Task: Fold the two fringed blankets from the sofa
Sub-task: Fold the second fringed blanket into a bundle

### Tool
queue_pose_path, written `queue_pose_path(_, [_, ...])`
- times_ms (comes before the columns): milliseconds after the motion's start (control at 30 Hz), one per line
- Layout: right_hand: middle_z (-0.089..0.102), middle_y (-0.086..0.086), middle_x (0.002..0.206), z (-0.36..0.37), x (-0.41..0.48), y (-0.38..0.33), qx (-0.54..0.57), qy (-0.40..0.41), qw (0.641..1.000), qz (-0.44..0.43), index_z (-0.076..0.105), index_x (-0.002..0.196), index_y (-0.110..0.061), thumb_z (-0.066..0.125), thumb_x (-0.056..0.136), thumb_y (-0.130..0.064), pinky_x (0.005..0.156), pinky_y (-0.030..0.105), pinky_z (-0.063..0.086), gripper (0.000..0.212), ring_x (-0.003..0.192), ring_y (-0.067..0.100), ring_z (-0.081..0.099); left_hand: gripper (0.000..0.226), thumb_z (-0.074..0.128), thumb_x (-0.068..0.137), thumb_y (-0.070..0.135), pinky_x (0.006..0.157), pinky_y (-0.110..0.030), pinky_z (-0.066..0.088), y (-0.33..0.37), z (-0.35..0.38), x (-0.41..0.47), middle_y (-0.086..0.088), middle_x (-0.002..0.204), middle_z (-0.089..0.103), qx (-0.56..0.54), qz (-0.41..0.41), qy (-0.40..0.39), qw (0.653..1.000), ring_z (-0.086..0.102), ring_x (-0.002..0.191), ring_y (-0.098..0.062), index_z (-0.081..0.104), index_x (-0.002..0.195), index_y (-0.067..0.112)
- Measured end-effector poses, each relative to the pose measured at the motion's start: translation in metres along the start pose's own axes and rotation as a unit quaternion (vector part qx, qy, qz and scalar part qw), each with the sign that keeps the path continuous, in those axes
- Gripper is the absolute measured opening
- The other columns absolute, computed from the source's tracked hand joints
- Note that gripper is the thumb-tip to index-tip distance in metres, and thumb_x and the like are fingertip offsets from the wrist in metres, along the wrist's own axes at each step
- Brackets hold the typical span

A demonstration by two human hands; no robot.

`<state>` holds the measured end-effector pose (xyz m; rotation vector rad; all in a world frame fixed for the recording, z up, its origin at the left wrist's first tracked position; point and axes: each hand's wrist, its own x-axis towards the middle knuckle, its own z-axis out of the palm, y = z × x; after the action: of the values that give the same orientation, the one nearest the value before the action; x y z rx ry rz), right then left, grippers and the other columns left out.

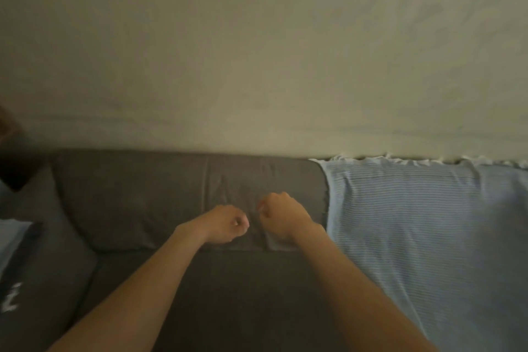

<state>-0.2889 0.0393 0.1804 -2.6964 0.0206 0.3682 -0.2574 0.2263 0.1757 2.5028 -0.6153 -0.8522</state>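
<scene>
A light blue, finely striped blanket [423, 237] with a white fringe along its top edge hangs over the right part of the grey sofa [137, 203], covering backrest and seat. My left hand [228, 223] and my right hand [278, 216] are held close together in front of the backrest, just left of the blanket's edge. Both have their fingers curled into fists, and I see nothing held in either. The frame is blurred. No second blanket can be made out.
A dark cushion with white print [25, 294] lies on the sofa's left end, with something pale blue [8, 240] at the left edge. A plain beige wall [257, 51] rises behind the sofa. The seat between my forearms is bare grey fabric.
</scene>
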Motion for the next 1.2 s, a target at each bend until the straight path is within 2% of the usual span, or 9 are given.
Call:
queue_pose_path(100, [0.07, 0.016, 0.106, -0.011, -0.013, 0.028, 0.004, 0.019, 0.999, 0.043, 0.068, 0.098, -0.015, 0.047, 0.087, -0.036, 0.077, 0.041, 0.053, 0.031, 0.099, 0.043, 0.067, 0.026, 0.056, 0.104, 0.03, 0.089, -0.034, 0.058, 0.021, 0.005, 0.023, -0.005, 0.105, 0.078, -0.014, 0.017, 0.007, 1.0, 0.076, 0.083, -0.015, 0.077, 0.111, 0.017])
queue_pose_path(233, [0.068, 0.015, 0.1, -0.018, -0.033, 0.065, -0.003, 0.074, 0.991, 0.115, 0.066, 0.093, -0.014, 0.051, 0.092, -0.03, 0.071, 0.04, 0.051, 0.023, 0.092, 0.041, 0.066, 0.02, 0.06, 0.101, 0.023, 0.088, -0.036, 0.06, 0.043, 0.024, 0.066, -0.003, 0.1, 0.08, -0.061, 0.04, 0.057, 0.996, 0.074, 0.08, -0.017, 0.079, 0.103, 0.019])
queue_pose_path(333, [0.063, 0.01, 0.089, -0.022, -0.05, 0.1, -0.001, 0.09, 0.984, 0.157, 0.055, 0.08, -0.017, 0.051, 0.092, -0.03, 0.069, 0.041, 0.052, 0.018, 0.084, 0.037, 0.065, 0.018, 0.06, 0.101, 0.021, 0.079, -0.031, 0.059, 0.067, 0.046, 0.097, -0.003, 0.091, 0.079, -0.135, 0.034, 0.101, 0.985, 0.07, 0.07, -0.013, 0.078, 0.098, 0.018])
queue_pose_path(467, [0.072, 0.008, 0.102, -0.034, -0.069, 0.14, 0.028, 0.119, 0.974, 0.193, 0.071, 0.104, -0.013, 0.052, 0.093, -0.032, 0.08, 0.047, 0.061, 0.029, 0.091, 0.031, 0.069, 0.02, 0.058, 0.103, 0.022, 0.054, -0.021, 0.048, 0.095, 0.068, 0.113, -0.007, 0.089, 0.077, -0.223, 0.018, 0.078, 0.972, 0.07, 0.068, -0.018, 0.075, 0.103, 0.011])
queue_pose_path(533, [0.074, 0.009, 0.103, -0.042, -0.077, 0.16, 0.046, 0.131, 0.968, 0.209, 0.072, 0.107, -0.009, 0.054, 0.094, -0.029, 0.08, 0.048, 0.062, 0.029, 0.092, 0.03, 0.069, 0.017, 0.059, 0.103, 0.024, 0.06, -0.023, 0.051, 0.108, 0.079, 0.118, -0.001, 0.088, 0.076, -0.21, 0.026, 0.051, 0.976, 0.071, 0.069, -0.016, 0.075, 0.099, 0.018])
queue_pose_path(600, [0.075, 0.01, 0.101, -0.051, -0.081, 0.184, 0.06, 0.145, 0.964, 0.217, 0.072, 0.107, -0.005, 0.056, 0.094, -0.025, 0.077, 0.048, 0.063, 0.029, 0.089, 0.029, 0.071, 0.017, 0.059, 0.101, 0.026, 0.076, -0.029, 0.056, 0.123, 0.085, 0.128, 0.005, 0.09, 0.075, -0.18, 0.037, 0.029, 0.982, 0.071, 0.074, -0.013, 0.076, 0.099, 0.024])
queue_pose_path(733, [0.071, 0.009, 0.108, -0.065, -0.083, 0.236, 0.052, 0.144, 0.964, 0.217, 0.068, 0.115, -0.007, 0.054, 0.097, -0.026, 0.081, 0.046, 0.061, 0.03, 0.102, 0.03, 0.066, 0.022, 0.058, 0.102, 0.028, 0.094, -0.034, 0.054, 0.167, 0.096, 0.157, 0.005, 0.106, 0.073, -0.131, 0.05, 0.04, 0.989, 0.07, 0.1, -0.018, 0.076, 0.114, 0.022])
queue_pose_path(967, [0.069, 0.008, 0.109, -0.097, -0.078, 0.379, 0.046, 0.117, 0.975, 0.186, 0.067, 0.114, -0.009, 0.054, 0.098, -0.026, 0.081, 0.045, 0.061, 0.027, 0.093, 0.026, 0.068, 0.034, 0.06, 0.103, 0.026, 0.101, -0.031, 0.049, 0.268, 0.158, 0.232, -0.002, 0.138, 0.066, -0.152, -0.001, 0.079, 0.985, 0.062, 0.127, -0.018, 0.066, 0.136, 0.018])
queue_pose_path(1200, [0.07, 0.007, 0.109, -0.113, -0.045, 0.499, 0.053, 0.092, 0.983, 0.148, 0.064, 0.119, -0.008, 0.051, 0.098, -0.024, 0.078, 0.041, 0.06, 0.029, 0.092, 0.025, 0.068, 0.043, 0.06, 0.105, 0.023, 0.113, -0.034, 0.044, 0.322, 0.203, 0.299, -0.008, 0.149, 0.058, -0.152, -0.073, 0.104, 0.98, 0.055, 0.137, -0.022, 0.056, 0.146, 0.012])
